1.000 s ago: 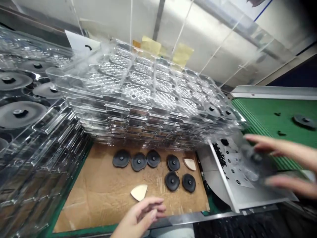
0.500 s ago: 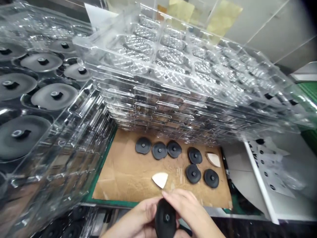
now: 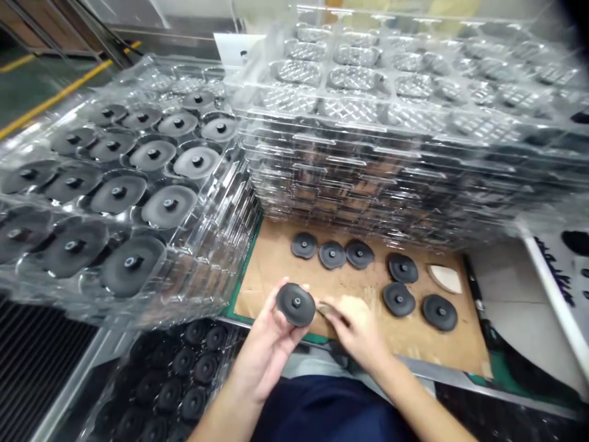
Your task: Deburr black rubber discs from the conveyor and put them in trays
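My lap: navy clothing (image 3: 317, 410), below both hands.
My left hand (image 3: 271, 344): palm up, its fingers curled round the rim of a black disc.
My right hand (image 3: 361, 331): fingers pinched narrow on a thin piece (image 3: 329, 309), blurred and seen nearly edge-on.
Held disc (image 3: 296, 304): over the near edge of the cardboard, hub face up toward me; near round, so I cannot tell a long axis.
Thin piece's line: slants down to the right; its tip points left, just beside the disc.
Lower left: dark discs (image 3: 169, 394) in rows, below the desk (image 3: 508, 371).
Cardboard (image 3: 271, 270): on the desk, bearing six loose discs (image 3: 399, 299), three in a row, three grouped to their right, plus a cream wedge (image 3: 444, 279).
Left side: filled tray stack (image 3: 197, 261), walling off that side.
Right side: white-edged divider (image 3: 556, 307).
Behind: clear tray stack (image 3: 345, 166), blocking the cardboard's far edge.
Farthest: floor with a yellow line (image 3: 59, 95).
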Motion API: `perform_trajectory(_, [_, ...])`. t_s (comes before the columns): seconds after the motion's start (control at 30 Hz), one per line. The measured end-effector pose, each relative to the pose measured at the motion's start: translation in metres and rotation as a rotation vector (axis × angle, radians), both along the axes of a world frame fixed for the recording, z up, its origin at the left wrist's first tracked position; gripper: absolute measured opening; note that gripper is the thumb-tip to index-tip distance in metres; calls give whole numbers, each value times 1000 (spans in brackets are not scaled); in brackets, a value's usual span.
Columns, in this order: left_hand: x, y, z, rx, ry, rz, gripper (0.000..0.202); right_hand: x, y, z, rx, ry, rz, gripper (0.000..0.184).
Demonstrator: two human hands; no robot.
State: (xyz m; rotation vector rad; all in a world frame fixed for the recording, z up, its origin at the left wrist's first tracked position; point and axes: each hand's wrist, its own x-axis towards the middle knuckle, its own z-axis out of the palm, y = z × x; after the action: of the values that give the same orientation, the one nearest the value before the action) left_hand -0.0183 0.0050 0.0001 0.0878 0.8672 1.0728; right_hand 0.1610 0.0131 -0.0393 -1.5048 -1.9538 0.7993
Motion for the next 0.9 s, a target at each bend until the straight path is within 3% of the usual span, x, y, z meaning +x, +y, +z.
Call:
perform_trajectory(0.13, [17,-7,11,60,53,-63,64,-6,2,72,108,129,-77,27])
perform_trajectory(0.2, [26,-10,15,81,38,-120,61,-10,-6,99,216,202,12,28])
perform_trajectory(0.27, [35,-13,21,78,27,-154,61,-11,-13,113,175,223,136,26])
perform_trajectory(0.37, [46,-15,30,28,68,-157,60,-10,-14,117,81,161,199,21])
perform_trajectory(0.47, [53,-12,39,22,96,-196,51,-6,-11,116,252,139,71,25])
perform_trajectory(0.53, [54,-10,43,69,73,-225,50,2,-16,116,284,204,102,25])
perform_trajectory(0.63, [52,-8,42,105,5,-257,56,23,-32,119,171,221,202,23])
perform_trajectory(0.73, [57,-9,41,65,-36,-265,58,43,-42,122,138,47,76,23])
perform_trajectory(0.83, [69,-9,48,59,-14,-274,59,48,-33,125,288,-91,-17,25])
perform_trajectory(0.9, [75,-8,55,71,31,-320,47,48,-18,126,437,-15,106,29])
